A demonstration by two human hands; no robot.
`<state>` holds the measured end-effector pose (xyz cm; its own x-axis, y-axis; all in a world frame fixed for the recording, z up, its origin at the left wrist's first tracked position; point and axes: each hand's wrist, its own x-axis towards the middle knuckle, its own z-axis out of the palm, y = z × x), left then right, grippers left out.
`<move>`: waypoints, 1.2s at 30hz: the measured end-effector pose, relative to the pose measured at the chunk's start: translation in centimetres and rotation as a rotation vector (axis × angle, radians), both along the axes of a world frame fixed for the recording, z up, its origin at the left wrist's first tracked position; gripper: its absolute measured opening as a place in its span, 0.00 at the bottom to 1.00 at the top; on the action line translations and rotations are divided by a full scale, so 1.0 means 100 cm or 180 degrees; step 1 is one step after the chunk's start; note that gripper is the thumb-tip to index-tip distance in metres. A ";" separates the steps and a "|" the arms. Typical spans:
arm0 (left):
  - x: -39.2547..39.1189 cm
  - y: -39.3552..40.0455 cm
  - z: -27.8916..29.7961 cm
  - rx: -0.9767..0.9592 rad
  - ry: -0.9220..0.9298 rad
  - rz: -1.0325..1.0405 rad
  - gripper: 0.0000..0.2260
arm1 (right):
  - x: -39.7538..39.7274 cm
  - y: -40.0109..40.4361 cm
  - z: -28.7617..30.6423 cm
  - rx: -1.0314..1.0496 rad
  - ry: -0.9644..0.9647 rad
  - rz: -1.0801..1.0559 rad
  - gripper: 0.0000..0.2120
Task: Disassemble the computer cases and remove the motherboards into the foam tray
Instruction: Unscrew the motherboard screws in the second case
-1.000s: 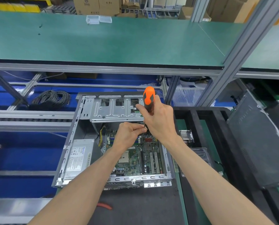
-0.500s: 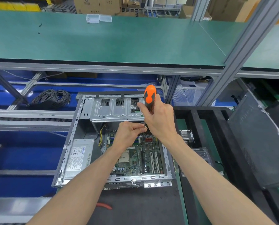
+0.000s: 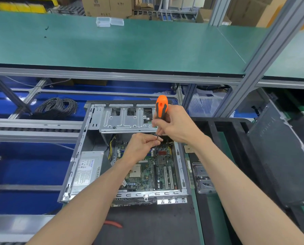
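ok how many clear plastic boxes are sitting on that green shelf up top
2: the clear plastic boxes sit side by side, touching, at the far edge of the green shelf. None seem hidden.

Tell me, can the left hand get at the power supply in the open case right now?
Probably yes: the power supply lies uncovered beside the left forearm, but the left hand is pinching the screwdriver shaft, so it must let go first.

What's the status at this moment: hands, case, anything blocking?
Right hand grips orange screwdriver, upright. Left hand fingers pinch its shaft near the tip. Motherboard in open case, not yet out. Drive cage overhangs far end.
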<state>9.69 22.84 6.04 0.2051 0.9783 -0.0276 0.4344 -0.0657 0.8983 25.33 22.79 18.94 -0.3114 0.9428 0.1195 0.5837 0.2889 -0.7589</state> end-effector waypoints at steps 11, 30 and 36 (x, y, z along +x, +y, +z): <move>0.004 0.000 0.001 0.0444 0.0277 0.0188 0.06 | -0.016 -0.008 0.011 0.1569 -0.0426 -0.0486 0.21; 0.005 -0.002 -0.009 0.0471 0.0630 0.0255 0.06 | -0.019 0.007 0.057 0.1107 -0.1573 0.0502 0.09; 0.006 0.000 -0.008 0.0445 0.0634 0.0220 0.07 | -0.028 0.014 0.055 0.1134 -0.2240 -0.0251 0.14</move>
<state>10.25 22.84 5.23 0.1416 0.9870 0.0759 0.6098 -0.1474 0.7787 22.50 24.17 24.49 -0.3598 0.9072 0.2181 0.9209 0.3829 -0.0735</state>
